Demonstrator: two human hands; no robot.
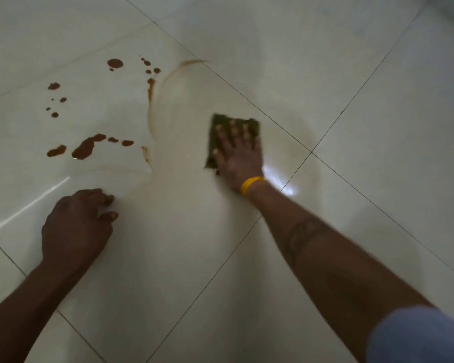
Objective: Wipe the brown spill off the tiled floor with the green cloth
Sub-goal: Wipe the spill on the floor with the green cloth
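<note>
The right hand (237,153) pressed flat, fingers spread, on the green cloth (218,132) at centre frame to scrub; the brown spill (85,148) remained left. The left hand (76,226), loosely curled and empty, braced on the tiled floor (351,74).

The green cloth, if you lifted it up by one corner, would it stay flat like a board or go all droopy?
Probably droopy. The green cloth lies thin and flat under the right hand, with a bent lower edge, so it looks soft. It likely slides easily on the glossy tiled floor. It may be damp from the brown spill.
</note>
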